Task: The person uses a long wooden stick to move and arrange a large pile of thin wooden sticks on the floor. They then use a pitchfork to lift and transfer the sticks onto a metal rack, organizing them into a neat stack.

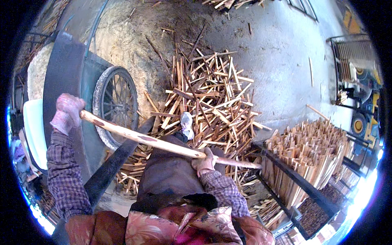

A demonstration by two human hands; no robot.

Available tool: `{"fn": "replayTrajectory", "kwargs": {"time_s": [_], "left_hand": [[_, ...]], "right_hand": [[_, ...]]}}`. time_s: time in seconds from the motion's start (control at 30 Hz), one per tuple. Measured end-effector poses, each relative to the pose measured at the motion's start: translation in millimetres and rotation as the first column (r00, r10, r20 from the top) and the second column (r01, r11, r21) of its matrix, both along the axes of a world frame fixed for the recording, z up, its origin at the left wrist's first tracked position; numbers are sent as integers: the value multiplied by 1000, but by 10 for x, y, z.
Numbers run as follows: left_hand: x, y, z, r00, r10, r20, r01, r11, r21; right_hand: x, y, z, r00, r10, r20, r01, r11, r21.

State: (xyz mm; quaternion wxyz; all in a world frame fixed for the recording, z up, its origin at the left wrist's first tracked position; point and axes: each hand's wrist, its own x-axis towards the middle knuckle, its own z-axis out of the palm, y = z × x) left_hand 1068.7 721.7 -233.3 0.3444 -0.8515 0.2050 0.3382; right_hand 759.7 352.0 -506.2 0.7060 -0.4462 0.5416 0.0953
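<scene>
A long, pale wooden stick [151, 141] with dark bark patches slants across my front, higher at the left and lower at the right. Its left end meets my left hand [67, 112], which is gloved and closed around it, raised beside a dark metal panel. My right hand [205, 161], also gloved, wraps round the stick right of its middle, close to my dark apron [163, 175]. Past that hand the stick runs on toward a rack at the right. Beyond my knees a large, jumbled heap of wooden strips [212, 98] covers the floor, with my light shoe [186, 124] against it.
A spoked cart wheel [116, 106] and dark panel [61, 77] stand at left; a dark bar [110, 171] slants near my left arm. At right, a black metal rack [298, 179] holds tightly packed upright strips [310, 143]. Yellow machinery [371, 118] stands farther right.
</scene>
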Motion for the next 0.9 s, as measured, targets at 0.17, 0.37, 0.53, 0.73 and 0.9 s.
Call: {"fn": "replayTrajectory", "kwargs": {"time_s": [0.17,0.37,0.53,0.73,0.9], "left_hand": [[-45,416,158,977,70,203,-39,987,-153],[-192,424,-8,779,125,614,271,816,-511],[-408,-432,-241,624,20,781,358,881,-309],[-904,-1390,-526,743,280,608,350,612,-709],[-764,-2546,-845,823,316,472,87,751,-654]], "right_hand": [[1049,-28,319,983,23,181,-35,998,59],[2266,-361,888,985,105,141,-100,994,-39],[2785,-200,1069,953,-125,278,62,973,223],[2823,-372,714,939,-267,216,201,937,284],[2775,-686,55,953,6,304,-94,956,278]]}}
